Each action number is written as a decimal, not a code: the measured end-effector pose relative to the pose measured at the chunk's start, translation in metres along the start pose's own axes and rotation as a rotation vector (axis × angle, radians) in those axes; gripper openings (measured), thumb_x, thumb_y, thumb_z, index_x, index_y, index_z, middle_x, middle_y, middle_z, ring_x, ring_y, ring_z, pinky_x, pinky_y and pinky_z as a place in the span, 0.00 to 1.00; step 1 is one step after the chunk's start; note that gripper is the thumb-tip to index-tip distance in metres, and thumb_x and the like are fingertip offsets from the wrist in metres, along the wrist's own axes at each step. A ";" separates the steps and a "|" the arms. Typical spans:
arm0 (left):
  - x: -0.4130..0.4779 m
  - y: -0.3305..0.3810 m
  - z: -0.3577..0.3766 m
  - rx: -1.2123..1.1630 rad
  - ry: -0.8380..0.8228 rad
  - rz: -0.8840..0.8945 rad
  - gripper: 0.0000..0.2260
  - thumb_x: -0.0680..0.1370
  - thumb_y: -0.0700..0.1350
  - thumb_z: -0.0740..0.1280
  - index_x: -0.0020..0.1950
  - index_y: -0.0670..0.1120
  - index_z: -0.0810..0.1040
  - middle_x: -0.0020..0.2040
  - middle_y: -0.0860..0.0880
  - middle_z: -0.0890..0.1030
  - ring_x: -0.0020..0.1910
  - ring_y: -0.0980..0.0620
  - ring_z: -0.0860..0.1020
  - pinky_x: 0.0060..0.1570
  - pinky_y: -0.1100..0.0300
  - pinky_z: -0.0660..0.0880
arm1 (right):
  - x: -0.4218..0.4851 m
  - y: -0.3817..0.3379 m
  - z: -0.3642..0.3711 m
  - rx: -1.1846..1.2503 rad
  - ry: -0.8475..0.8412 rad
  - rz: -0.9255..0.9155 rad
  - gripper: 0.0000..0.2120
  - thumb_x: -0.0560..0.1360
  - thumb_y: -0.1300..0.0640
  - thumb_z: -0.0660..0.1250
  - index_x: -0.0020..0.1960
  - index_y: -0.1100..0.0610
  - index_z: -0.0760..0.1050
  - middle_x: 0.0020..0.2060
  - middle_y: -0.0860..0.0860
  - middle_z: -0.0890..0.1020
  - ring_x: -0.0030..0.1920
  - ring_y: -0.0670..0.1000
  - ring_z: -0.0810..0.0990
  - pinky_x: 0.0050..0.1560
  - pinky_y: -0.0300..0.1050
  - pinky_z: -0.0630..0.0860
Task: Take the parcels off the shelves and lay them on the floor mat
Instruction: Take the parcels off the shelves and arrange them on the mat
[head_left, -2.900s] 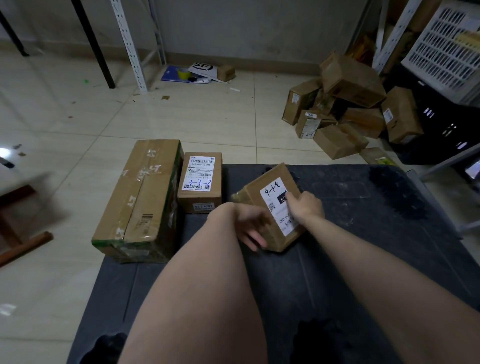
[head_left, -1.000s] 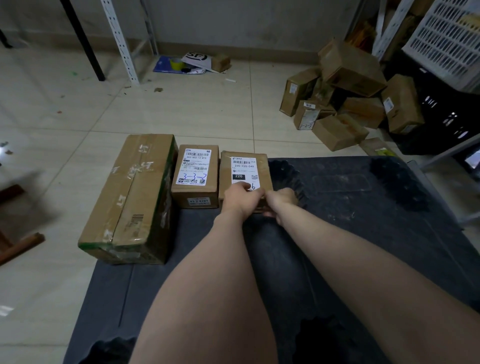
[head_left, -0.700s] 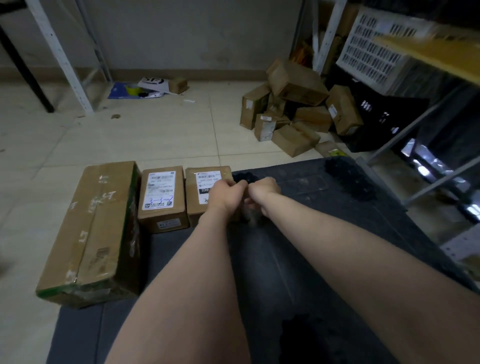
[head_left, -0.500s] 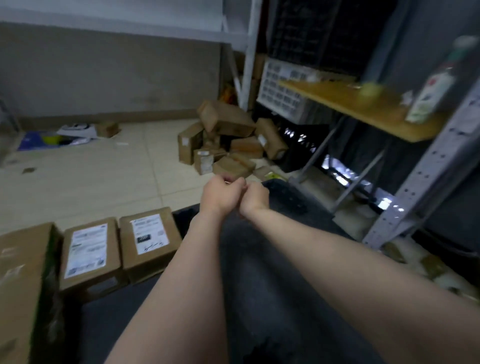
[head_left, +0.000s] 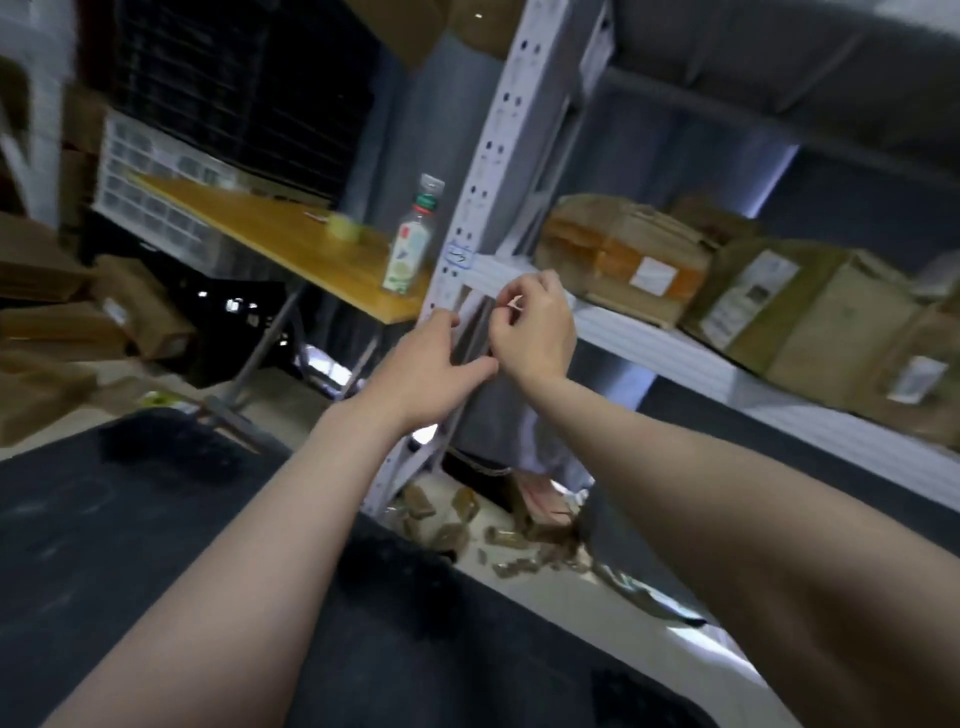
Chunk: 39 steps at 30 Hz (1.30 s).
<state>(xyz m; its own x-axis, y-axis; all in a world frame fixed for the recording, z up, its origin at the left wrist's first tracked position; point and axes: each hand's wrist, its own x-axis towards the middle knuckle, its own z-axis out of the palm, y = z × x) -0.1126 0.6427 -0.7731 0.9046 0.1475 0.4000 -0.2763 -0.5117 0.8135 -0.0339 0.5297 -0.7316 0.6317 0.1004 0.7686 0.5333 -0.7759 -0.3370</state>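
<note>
**A:** We're up at the shelf (head_left: 675, 353) and both hands are raised in front of its upright post (head_left: 506, 130). Where's our parcel from here?

**B:** Off to our right. The nearest parcel (head_left: 618, 260) lies flat on the shelf board just past the post, slightly higher than the hands. Its long side runs along the shelf's front edge, and its labelled face is turned towards us.

**A:** And which hand is closer?

**B:** The right hand (head_left: 535, 332), easily. It's just beside the parcel's near end, while the left hand (head_left: 431, 364) sits on the far side of the post from it.

**A:** What are the hands doing?

**B:** The left hand is loose, with its fingers stretched towards the post and nothing in it. The right hand's fingers are curled, and it seems to pinch a small white scrap (head_left: 517, 302) at the fingertips. It's too blurred for us to say what that is.

**A:** So neither hand is on a parcel yet.

**B:** No, both are clear of it. We judge that the right hand should take the near end and the left should come round the post to the front edge.

**A:** And a bigger parcel (head_left: 800, 322) sits further right along the same board.

**B:** It does, but that one's well beyond both hands. The floor mat (head_left: 130, 545) lies below us to the left, so whatever we lift swings back that way.
</note>
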 end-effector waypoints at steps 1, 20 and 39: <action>0.002 0.005 0.008 0.044 -0.042 0.026 0.32 0.75 0.57 0.69 0.74 0.44 0.64 0.69 0.44 0.73 0.64 0.45 0.74 0.57 0.56 0.69 | 0.010 0.011 -0.012 -0.045 0.026 -0.001 0.05 0.71 0.62 0.66 0.46 0.55 0.77 0.52 0.53 0.76 0.54 0.55 0.76 0.44 0.43 0.67; 0.016 0.016 0.011 0.151 -0.004 0.002 0.31 0.77 0.61 0.64 0.73 0.45 0.62 0.71 0.45 0.68 0.66 0.43 0.71 0.62 0.45 0.72 | 0.116 0.086 -0.054 -0.049 0.037 0.828 0.68 0.55 0.33 0.80 0.80 0.54 0.43 0.75 0.60 0.59 0.74 0.65 0.61 0.71 0.65 0.62; 0.008 -0.037 0.072 0.251 -0.106 -0.058 0.33 0.77 0.65 0.60 0.76 0.49 0.56 0.76 0.51 0.62 0.64 0.48 0.74 0.57 0.49 0.74 | 0.159 0.153 -0.043 0.338 0.019 0.790 0.79 0.47 0.29 0.81 0.79 0.47 0.32 0.79 0.53 0.58 0.77 0.61 0.59 0.75 0.66 0.54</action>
<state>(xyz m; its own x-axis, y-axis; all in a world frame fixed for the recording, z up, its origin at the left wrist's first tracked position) -0.0719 0.6020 -0.8310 0.9491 0.0996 0.2987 -0.1462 -0.7009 0.6982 0.1237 0.4006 -0.6376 0.8806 -0.4036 0.2483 0.0821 -0.3862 -0.9188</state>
